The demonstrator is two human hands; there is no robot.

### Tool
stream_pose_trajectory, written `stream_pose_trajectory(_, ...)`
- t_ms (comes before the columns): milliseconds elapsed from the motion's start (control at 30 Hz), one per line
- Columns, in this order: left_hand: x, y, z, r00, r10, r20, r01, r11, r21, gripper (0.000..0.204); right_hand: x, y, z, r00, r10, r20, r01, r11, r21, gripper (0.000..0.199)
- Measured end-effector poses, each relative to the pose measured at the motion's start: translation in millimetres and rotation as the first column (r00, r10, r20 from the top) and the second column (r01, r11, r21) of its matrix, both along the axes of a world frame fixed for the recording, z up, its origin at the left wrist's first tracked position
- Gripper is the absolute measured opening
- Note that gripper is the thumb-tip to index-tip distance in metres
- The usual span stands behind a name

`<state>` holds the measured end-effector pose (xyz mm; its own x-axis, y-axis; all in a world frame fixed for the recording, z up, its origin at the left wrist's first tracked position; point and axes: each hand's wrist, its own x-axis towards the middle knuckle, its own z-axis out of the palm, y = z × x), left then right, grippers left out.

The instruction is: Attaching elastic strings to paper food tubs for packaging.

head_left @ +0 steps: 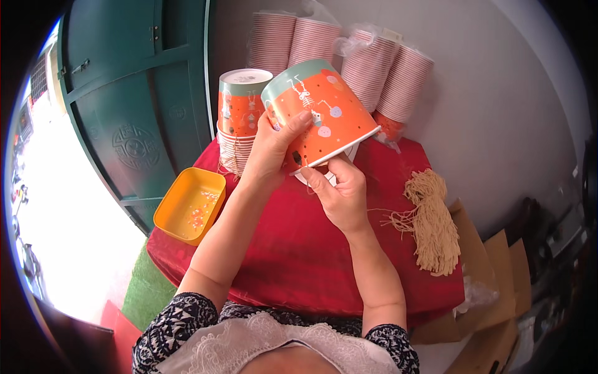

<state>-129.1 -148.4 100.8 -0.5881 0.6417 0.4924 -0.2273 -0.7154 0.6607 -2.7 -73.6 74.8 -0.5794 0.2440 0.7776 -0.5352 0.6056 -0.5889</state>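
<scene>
My left hand [276, 144] is wrapped round an orange paper bucket [330, 103] printed with skeletons, its base a grey-green band. The bucket is tipped over, with its white rim toward my right hand. My right hand [339, 193] pinches at that rim, the thumb outside and the other fingers partly hidden under it. A thin tan string shows by the thumb tip; its far end inside the bucket is hidden. Behind my left wrist stands an upside-down stack of matching buckets [237, 112]. Something white shows partly beneath the held bucket.
Tall nested stacks of paper buckets [274, 42] in clear plastic lean on the wall. A yellow tub [163, 215] with small beads sits left on the red-covered table [280, 268]. A bundle of tan strings [434, 230] lies right. Cardboard boxes [489, 283] stand beside the table.
</scene>
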Motion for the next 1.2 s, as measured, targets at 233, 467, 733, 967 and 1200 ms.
stream_pose_trajectory(233, 8.5, -3.0, 2.3, 0.972, 0.222, -0.079, -0.220, 0.975, 0.037, 0.062, -9.5, -5.2, -8.6, 0.963, -0.149, -0.226, 0.173, 0.981, 0.087, 0.017)
stream_pose_trajectory(467, 18.0, -12.9, 9.4, 0.849, 0.498, -0.175, -0.488, 0.867, 0.099, 0.083, -12.1, -13.0, -7.7, 0.828, -0.369, -0.423, 0.511, 0.807, 0.295, 0.013)
stream_pose_trajectory(733, -8.8, -24.2, 13.0, 0.988, 0.153, -0.025, -0.150, 0.985, 0.079, 0.053, 2.4, 29.4, 0.8, 0.841, -0.395, -0.370, 0.460, 0.882, 0.104, 0.014)
stream_pose_trajectory(967, 3.6, -28.4, 13.3, 0.993, 0.107, -0.056, -0.108, 0.994, -0.012, 0.059, -4.3, 66.9, -7.0, 0.763, -0.581, -0.282, 0.586, 0.807, -0.077, 0.017)
stream_pose_trajectory(1200, 20.8, -27.0, 15.1, 0.991, 0.037, -0.130, -0.037, 0.999, 0.006, 0.062, -3.9, 68.7, -13.2, 0.823, -0.563, -0.074, 0.554, 0.824, -0.114, 0.026)
